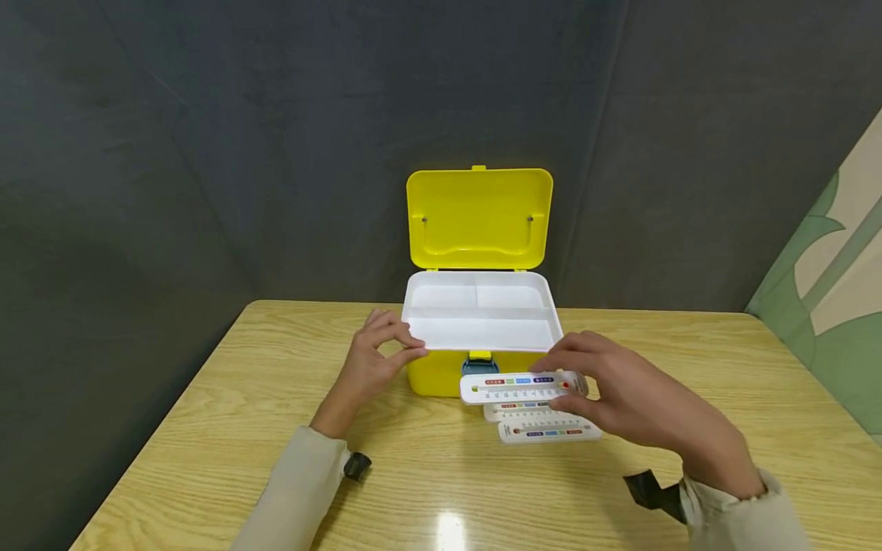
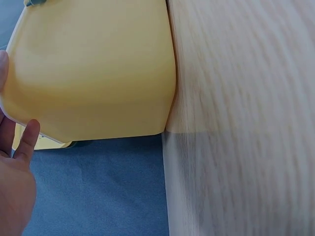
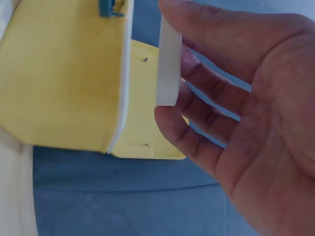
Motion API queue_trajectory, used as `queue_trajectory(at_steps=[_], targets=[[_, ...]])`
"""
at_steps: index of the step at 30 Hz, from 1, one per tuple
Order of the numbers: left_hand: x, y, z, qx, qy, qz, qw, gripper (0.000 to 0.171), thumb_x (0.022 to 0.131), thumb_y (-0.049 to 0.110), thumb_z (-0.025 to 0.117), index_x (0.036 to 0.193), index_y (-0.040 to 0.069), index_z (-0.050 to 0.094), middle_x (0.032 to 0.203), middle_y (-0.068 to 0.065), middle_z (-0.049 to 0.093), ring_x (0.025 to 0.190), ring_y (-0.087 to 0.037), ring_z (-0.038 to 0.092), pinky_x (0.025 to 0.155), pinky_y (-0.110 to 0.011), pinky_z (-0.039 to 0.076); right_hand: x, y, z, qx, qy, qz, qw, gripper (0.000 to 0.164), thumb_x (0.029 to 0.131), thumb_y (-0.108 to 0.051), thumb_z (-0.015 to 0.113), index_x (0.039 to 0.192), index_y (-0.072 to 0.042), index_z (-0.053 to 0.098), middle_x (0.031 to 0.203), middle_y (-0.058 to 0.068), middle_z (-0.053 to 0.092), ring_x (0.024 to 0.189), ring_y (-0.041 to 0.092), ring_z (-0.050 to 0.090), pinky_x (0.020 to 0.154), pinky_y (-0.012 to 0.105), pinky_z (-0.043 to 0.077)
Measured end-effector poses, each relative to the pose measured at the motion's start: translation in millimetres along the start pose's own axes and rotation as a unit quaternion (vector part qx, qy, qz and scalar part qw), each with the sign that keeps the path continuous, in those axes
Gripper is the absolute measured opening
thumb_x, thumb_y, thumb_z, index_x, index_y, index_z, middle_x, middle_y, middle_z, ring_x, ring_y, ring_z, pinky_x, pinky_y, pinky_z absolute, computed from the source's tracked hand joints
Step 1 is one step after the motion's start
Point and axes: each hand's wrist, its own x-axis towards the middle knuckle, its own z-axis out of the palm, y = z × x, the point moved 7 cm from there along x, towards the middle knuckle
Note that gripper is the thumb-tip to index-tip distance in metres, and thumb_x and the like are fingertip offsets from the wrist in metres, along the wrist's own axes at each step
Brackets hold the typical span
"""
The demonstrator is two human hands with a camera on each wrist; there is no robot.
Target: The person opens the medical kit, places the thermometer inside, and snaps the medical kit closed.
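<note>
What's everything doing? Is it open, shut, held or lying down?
Yellow box: lid open, standing up
Latch: unfastened
White tray: in the box's top
Raised thermometer: held by the right hand
Middle thermometer: lying on the table, partly hidden
Front thermometer: lying on the table
Left hand: pinches the tray's corner

Toward the back edge of the table (image 1: 386, 486), the storage box (image 1: 437, 375) is bright yellow, as is its lid (image 1: 480, 207); its tray (image 1: 482, 334) is plain white, its latch (image 1: 480, 367) blue-grey. White thermometers (image 1: 511, 389) carry red, green and blue labels. The table shows tan wood grain. Beyond its back right corner, a panel (image 1: 799, 264) bears green leaf shapes on beige.
</note>
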Motion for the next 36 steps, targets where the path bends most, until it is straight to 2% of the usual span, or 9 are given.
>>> queue_trajectory(at_steps=[5,9,14,23,32,36], targets=[[0.5,-0.5,0.6,-0.006,-0.002,0.022,0.9997,0.015,0.073,-0.005,0.082,0.083,0.005,0.078,0.081,-0.005,0.061,0.087,-0.014,0.047,0.084,-0.026,0.037,9,-7,-1,-0.011,0.007,0.003,1.0,0.037,0.084,-0.021,0.081,0.119,-0.027,0.07,0.113,-0.011,0.063,0.097,0.007,0.054,0.078,0.027,0.052],[0.6,0.3,1.4,-0.01,-0.002,0.038,0.9992,0.016,0.073,-0.006,0.082,0.083,0.005,0.078,0.08,-0.006,0.06,0.085,-0.015,0.046,0.083,-0.027,0.037,15,-11,-4,-0.018,0.026,-0.001,0.999,0.037,0.084,-0.016,0.08,0.118,-0.024,0.071,0.112,-0.009,0.063,0.097,0.008,0.053,0.078,0.027,0.05],[-0.1,1.5,1.6,-0.013,-0.001,0.042,0.9991,0.015,0.074,-0.004,0.082,0.083,0.006,0.078,0.08,-0.006,0.06,0.084,-0.017,0.046,0.083,-0.028,0.035,23,-17,-8,-0.022,0.048,-0.015,0.998,0.035,0.084,-0.015,0.08,0.117,-0.021,0.072,0.11,-0.008,0.063,0.095,0.008,0.052,0.078,0.029,0.049],[0.4,4.9,2.5,-0.01,0.0,0.025,0.9996,0.014,0.074,-0.003,0.082,0.083,0.006,0.078,0.081,-0.005,0.061,0.087,-0.016,0.047,0.084,-0.028,0.038,26,-17,-8,-0.023,0.061,-0.031,0.997,0.035,0.085,-0.01,0.078,0.118,-0.02,0.071,0.109,-0.005,0.063,0.094,0.011,0.051,0.077,0.03,0.047],[1.2,5.9,3.0,-0.006,-0.005,0.019,0.9998,0.012,0.076,-0.002,0.082,0.084,0.007,0.078,0.081,-0.004,0.062,0.091,-0.016,0.05,0.093,-0.029,0.043,24,-9,-9,-0.045,0.08,-0.009,0.996,0.038,0.085,-0.012,0.079,0.121,-0.019,0.071,0.113,0.0,0.064,0.098,0.015,0.05,0.076,0.031,0.048],[-0.3,6.1,1.3,-0.005,-0.003,0.007,1.0,0.012,0.075,-0.002,0.082,0.083,0.007,0.078,0.081,-0.003,0.061,0.09,-0.015,0.048,0.09,-0.027,0.042,25,-7,-9,-0.043,0.082,0.001,0.996,0.037,0.088,-0.015,0.076,0.124,-0.02,0.07,0.115,0.001,0.064,0.1,0.016,0.05,0.078,0.033,0.048]])
